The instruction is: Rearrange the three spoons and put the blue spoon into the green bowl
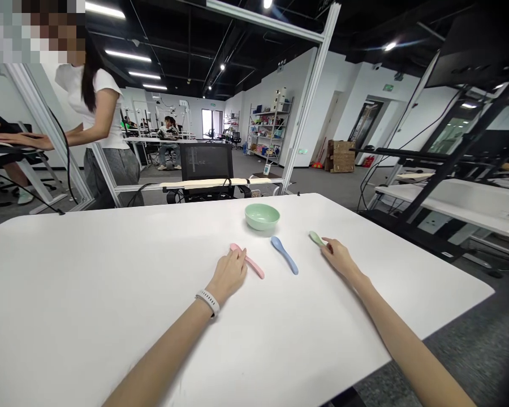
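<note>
My left hand (229,272), with a pale band on its wrist, is closed on the middle of a pink spoon (254,267). The bowl end of that spoon points away from me. My right hand (339,257) grips a light green spoon (315,237) whose handle is mostly hidden under the fingers. Between the two hands a blue spoon (285,255) lies on the table, touched by neither. Behind the spoons stands a green bowl (262,217), upright; no contents show in it.
The white table (110,294) has its right edge beneath my right forearm. A metal frame (307,107) rises at the far edge, with a black chair (207,164) behind it. A person in a white shirt (89,96) stands at the left, beyond the table.
</note>
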### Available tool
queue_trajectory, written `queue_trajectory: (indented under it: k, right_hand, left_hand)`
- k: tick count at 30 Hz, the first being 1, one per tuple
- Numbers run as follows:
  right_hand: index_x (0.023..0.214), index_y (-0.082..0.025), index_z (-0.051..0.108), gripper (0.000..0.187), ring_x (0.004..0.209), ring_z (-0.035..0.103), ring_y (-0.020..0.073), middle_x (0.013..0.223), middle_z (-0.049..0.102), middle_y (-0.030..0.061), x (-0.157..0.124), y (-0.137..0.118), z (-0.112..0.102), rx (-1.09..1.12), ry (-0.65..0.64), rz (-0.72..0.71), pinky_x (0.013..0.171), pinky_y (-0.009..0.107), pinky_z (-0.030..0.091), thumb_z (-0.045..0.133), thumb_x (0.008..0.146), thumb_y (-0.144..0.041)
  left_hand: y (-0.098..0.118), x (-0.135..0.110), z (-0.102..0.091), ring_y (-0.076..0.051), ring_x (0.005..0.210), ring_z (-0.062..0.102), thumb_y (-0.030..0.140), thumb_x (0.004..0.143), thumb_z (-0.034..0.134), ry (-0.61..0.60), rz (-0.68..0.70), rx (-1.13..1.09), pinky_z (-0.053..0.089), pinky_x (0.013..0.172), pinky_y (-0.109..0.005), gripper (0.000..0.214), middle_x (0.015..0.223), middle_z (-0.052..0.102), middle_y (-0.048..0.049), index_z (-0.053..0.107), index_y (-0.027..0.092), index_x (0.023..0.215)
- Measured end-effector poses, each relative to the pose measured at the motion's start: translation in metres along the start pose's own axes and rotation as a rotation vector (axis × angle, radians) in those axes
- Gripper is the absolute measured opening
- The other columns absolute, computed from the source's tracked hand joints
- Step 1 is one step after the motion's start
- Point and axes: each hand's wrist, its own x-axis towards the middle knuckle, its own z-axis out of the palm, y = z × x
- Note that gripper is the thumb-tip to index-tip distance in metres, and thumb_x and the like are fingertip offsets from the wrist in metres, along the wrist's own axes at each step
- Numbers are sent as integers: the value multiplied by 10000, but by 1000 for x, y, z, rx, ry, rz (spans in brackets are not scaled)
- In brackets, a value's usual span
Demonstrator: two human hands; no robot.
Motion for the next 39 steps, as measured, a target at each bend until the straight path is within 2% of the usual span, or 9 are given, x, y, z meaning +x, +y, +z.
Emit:
queue_trajectory:
  k: [4,6,8,11,13,16,19,30,39]
  right_hand:
    - [1178,-85,722,624,738,605,233,925,666,130,1,8,4,4,-7,11,853,393,513,432,954,-590]
    - [1147,-101,740,650,734,610,237,917,668,129,0,11,2,6,-8,19,846,396,514,430,946,-635]
    - [1094,-109,761,695,730,615,239,885,664,119,-1,13,0,7,-6,19,835,394,513,428,927,-695]
    - [1033,-109,783,778,732,623,239,837,656,100,-3,14,0,23,8,13,823,390,515,396,900,-771]
    - [1013,-116,790,806,741,630,240,830,661,93,-2,14,3,43,26,14,821,388,516,385,886,-802]
    - [962,-131,803,805,748,633,240,826,676,95,1,18,9,78,73,20,812,382,513,416,857,-829]
    - [928,-149,814,797,739,627,236,813,686,94,3,23,15,117,118,20,803,376,510,449,829,-850]
    - [1016,-157,826,812,728,604,227,911,701,121,4,30,23,142,120,-7,797,385,501,423,835,-838]
    - [1046,-166,826,775,723,597,224,917,702,115,3,31,23,151,103,-20,791,381,497,430,860,-805]
  left_hand:
    - [11,-5,-2,-311,1130,674,556,1016,299,3,-100,-37,522,888,-430,718,1262,683,-210,394,98,1562]
    - [18,-6,-2,-346,1144,669,704,954,360,-7,-138,-58,517,885,-449,856,1300,667,-239,418,90,1549]
    - [23,-6,-2,-378,1180,652,762,901,432,-23,-155,-78,508,910,-469,917,1339,649,-265,462,87,1521]
    - [26,-8,-4,-395,1251,618,730,893,492,-60,-147,-109,492,971,-489,902,1401,624,-281,460,87,1525]
    - [24,-9,-8,-383,1280,603,700,899,508,-99,-115,-130,484,1007,-486,882,1434,619,-259,436,108,1548]
    - [19,-12,-15,-360,1307,589,701,896,498,-156,-60,-153,473,1055,-480,879,1480,611,-217,407,147,1572]
    - [17,-13,-21,-364,1322,578,700,900,471,-184,-39,-162,465,1084,-500,890,1512,592,-214,380,138,1584]
    - [10,-15,-25,-375,1365,552,666,889,475,-221,12,-179,445,1130,-493,904,1517,575,-222,376,87,1577]
    - [6,-15,-25,-378,1341,576,690,890,471,-222,32,-192,459,1110,-496,902,1489,596,-217,384,108,1574]
